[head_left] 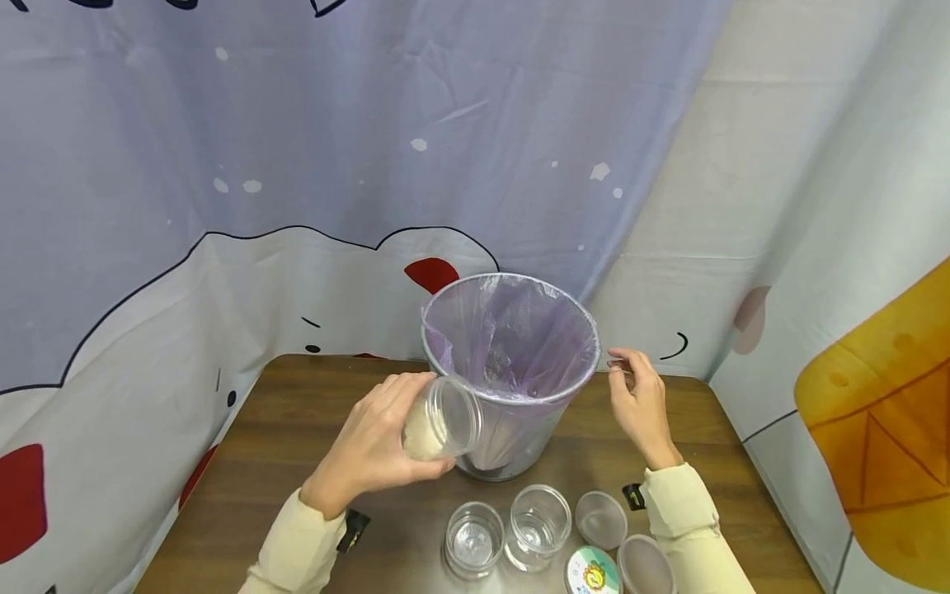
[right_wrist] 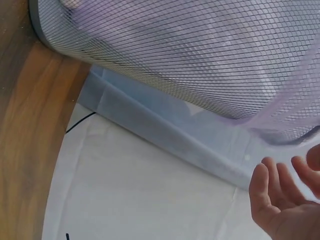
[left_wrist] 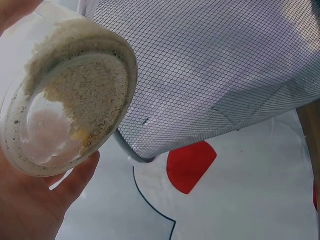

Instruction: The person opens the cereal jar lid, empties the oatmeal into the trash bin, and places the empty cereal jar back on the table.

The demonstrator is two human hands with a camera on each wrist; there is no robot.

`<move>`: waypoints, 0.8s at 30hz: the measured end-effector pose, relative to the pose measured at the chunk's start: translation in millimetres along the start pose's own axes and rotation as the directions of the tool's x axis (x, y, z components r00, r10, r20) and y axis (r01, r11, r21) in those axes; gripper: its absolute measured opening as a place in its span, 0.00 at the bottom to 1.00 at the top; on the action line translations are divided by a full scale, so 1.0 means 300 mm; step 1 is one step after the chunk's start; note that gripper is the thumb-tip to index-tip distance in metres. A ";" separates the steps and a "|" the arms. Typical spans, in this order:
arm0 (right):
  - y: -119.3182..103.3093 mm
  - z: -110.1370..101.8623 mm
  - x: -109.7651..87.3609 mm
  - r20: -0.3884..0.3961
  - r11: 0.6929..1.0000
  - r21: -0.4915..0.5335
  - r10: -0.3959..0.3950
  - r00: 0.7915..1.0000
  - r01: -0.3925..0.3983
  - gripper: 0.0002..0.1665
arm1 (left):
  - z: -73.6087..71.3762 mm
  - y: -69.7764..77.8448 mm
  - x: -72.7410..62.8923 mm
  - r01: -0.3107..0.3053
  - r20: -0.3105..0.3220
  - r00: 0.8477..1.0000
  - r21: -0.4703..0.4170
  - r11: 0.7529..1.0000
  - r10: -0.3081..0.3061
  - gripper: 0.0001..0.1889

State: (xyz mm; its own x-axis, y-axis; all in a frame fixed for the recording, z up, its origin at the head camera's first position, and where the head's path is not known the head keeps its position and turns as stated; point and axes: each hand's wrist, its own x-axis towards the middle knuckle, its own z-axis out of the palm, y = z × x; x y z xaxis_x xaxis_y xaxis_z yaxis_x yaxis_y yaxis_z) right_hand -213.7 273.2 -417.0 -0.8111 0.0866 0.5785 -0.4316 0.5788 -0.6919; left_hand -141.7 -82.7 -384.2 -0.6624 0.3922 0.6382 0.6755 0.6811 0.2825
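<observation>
My left hand [head_left: 374,437] grips a clear plastic jar [head_left: 462,415] from the side. The jar is tilted, its mouth toward the wire-mesh trash bin [head_left: 530,450], at the bin's near left side. Pale, rice-like grains [left_wrist: 95,90] lie against its bottom and wall in the left wrist view. A thin purple bag [head_left: 534,330] lines the bin and folds over its rim. Beside the bin's right rim, my right hand [head_left: 640,404] hovers with loosely bent fingers, holding nothing. Those fingers [right_wrist: 277,187] stand apart from the bin in the right wrist view.
Two clear jars [head_left: 473,540] [head_left: 539,528] stand in front of the bin on the wooden table [head_left: 297,429]. To their right lie two translucent lids [head_left: 601,520] [head_left: 646,565] and a green-rimmed round lid [head_left: 592,571] with a printed picture. A patterned curtain [head_left: 334,165] hangs behind the table.
</observation>
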 end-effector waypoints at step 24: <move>-0.099 0.038 0.120 0.089 0.991 -0.009 0.131 0.987 -0.131 0.27 | -0.023 -0.001 0.032 -0.048 -0.031 0.998 0.038 0.998 0.049 0.47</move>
State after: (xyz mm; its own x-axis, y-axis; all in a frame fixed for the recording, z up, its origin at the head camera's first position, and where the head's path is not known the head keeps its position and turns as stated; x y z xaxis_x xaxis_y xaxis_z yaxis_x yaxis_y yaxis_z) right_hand -234.4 249.7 -380.6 -0.8927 0.0894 0.4417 -0.3178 0.5701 -0.7576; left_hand -146.1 -83.3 -373.3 -0.6178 0.4057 0.6736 0.6940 0.6841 0.2244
